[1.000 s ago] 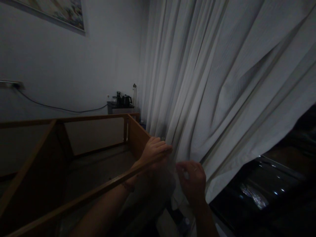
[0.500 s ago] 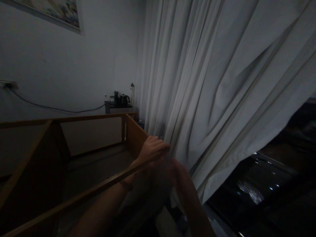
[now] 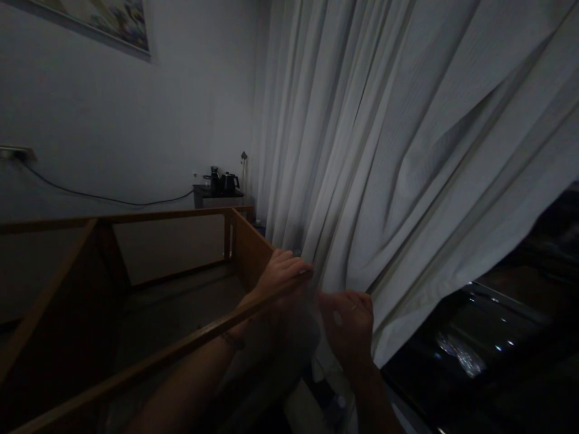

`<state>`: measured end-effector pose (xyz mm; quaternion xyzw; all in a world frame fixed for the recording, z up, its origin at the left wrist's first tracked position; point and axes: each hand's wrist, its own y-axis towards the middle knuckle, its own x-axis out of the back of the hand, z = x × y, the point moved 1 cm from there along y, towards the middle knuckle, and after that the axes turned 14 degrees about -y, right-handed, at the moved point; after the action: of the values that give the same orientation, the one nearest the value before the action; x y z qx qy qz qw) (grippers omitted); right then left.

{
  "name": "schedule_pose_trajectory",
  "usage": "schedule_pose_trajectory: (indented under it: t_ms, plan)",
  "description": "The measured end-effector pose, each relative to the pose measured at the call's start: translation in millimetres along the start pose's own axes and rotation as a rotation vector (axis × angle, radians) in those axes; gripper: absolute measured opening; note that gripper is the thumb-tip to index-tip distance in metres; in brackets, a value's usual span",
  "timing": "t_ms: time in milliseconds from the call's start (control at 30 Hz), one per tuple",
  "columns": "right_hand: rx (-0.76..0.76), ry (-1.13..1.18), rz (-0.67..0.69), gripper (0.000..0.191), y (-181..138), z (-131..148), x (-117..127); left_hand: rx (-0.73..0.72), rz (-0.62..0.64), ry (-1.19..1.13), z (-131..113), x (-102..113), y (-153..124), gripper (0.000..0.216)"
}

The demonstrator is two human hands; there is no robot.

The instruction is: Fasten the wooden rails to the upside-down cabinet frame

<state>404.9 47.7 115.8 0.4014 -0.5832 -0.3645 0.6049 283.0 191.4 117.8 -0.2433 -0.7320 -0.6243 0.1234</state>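
Observation:
The room is dim. My left hand (image 3: 283,276) rests on the corner of a wooden frame (image 3: 244,244), fingers curled over the end of its near rail, right at the edge of a white curtain (image 3: 384,157). My right hand (image 3: 347,318) is just to the right and lower, palm toward me, fingers bent and closed on the curtain's lower hem. The curtain hangs in long folds and is pulled toward the left, which uncovers a dark window (image 3: 502,337) with small light reflections at lower right.
The wooden frame's rails (image 3: 136,367) run from lower left to the centre. A kettle (image 3: 229,181) stands on a small table against the far wall. A cable (image 3: 104,198) crosses the wall, and a framed picture (image 3: 104,21) hangs at top left.
My right hand dipped toward my left hand, then came back out to the right with its fingers on the curtain hem. My left hand stayed on the frame.

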Motion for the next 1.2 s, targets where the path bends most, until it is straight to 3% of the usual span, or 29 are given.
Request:
schedule_pose_trajectory:
  t_ms: [167, 233, 300, 400, 567, 667, 767, 900, 1067, 1200]
  plan:
    - [-0.574, 0.525, 0.240, 0.044, 3.0, 7.1, -7.7, 0.062, -0.060, -0.057, 1.4, 0.4, -0.8, 0.035]
    - [-0.667, 0.695, 0.338, 0.043, 3.0, 8.5, -8.8, 0.065, -0.045, -0.068, 0.2, 1.4, 0.0, 0.038]
    - [-0.661, 0.729, 0.379, 0.041, 2.0, 8.0, -8.2, 0.082, -0.029, -0.063, -1.7, 2.7, 1.1, 0.037]
    - [-0.540, 0.537, 0.338, 0.034, -0.5, 2.9, -5.7, 0.116, -0.016, -0.039, -4.4, 4.0, 2.1, 0.035]
    - [0.034, -0.019, 0.048, 0.023, 1.5, -8.5, 3.6, 0.162, 0.007, -0.009, -4.9, 3.6, 2.0, 0.031]
    - [0.175, -0.215, -0.006, 0.015, 4.9, -12.4, 7.6, 0.152, 0.022, 0.002, -3.9, 2.5, 2.1, 0.029]
    - [0.159, -0.269, -0.058, 0.020, 5.8, -12.8, 7.2, 0.155, 0.027, 0.004, -3.5, 1.6, 2.5, 0.028]
    - [0.088, -0.165, -0.044, 0.027, 2.0, -8.2, 1.5, 0.144, -0.002, -0.008, -3.2, 1.9, 1.6, 0.031]
    - [-0.151, 0.128, 0.053, 0.030, -5.2, 3.6, -4.3, 0.105, 0.002, -0.028, -0.8, 0.5, -1.3, 0.035]
    - [-0.323, 0.235, 0.103, 0.034, -9.5, 11.9, -6.2, 0.110, -0.037, -0.048, -0.4, -1.6, -1.3, 0.035]
